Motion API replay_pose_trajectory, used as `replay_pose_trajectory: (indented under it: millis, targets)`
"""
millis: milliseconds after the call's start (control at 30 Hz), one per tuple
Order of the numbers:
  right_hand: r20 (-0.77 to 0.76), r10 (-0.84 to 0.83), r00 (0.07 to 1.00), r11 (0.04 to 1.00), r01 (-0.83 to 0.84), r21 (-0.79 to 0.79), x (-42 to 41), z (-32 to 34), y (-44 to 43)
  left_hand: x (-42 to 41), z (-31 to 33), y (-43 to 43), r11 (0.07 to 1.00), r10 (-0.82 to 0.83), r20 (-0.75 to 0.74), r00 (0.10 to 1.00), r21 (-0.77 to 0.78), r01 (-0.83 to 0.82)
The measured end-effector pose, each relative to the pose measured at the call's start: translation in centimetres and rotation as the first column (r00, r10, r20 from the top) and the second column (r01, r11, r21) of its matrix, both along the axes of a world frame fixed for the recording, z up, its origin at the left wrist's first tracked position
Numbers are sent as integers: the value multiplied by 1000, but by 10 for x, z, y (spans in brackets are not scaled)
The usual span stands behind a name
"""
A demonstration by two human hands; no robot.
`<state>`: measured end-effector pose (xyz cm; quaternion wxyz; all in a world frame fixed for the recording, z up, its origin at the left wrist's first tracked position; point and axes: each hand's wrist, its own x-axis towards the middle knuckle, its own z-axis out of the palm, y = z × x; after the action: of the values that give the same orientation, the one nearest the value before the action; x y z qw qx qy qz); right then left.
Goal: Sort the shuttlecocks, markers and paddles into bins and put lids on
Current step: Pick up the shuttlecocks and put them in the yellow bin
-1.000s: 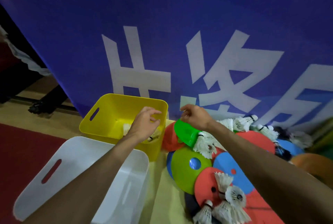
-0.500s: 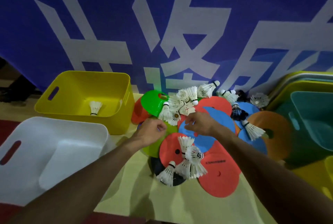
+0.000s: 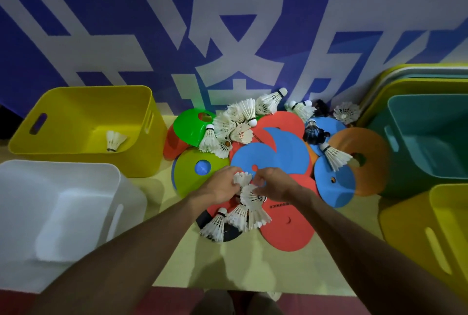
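You are closing both hands, left hand [image 3: 220, 189] and right hand [image 3: 274, 187], on white feathered shuttlecocks [image 3: 249, 195] lying on the red flat disc marker [image 3: 287, 232], gathering several for the yellow plastic bin [image 3: 83, 122], which is holding one.

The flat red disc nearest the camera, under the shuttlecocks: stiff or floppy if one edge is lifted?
The red disc looks thin and lies flat, so it would probably flex. The shuttlecocks resting on it would likely slide or roll off if it tilts.
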<state>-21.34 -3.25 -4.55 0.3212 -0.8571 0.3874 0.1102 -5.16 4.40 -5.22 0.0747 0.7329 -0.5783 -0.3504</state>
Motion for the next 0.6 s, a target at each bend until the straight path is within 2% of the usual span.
replay_pose_trajectory:
  millis: [200,333,467,600]
  targets:
    - [-31,-42,999,999,41,-27,-7,2,-4,-8,-10,1,995,48,95,994,-87,-40]
    - [-105,4,994,998,-11,-59,-7,2,-3,-5,-15,8,995,11,179,984,-96,6]
    - [-80,-29,996,997,24,-73,-5,8,-9,0,-10,12,994,-47,184,982,-85,63]
    - [-39,-68,997,993,64,-98,-3,25,-22,15,5,6,987,13,131,991,-161,8]
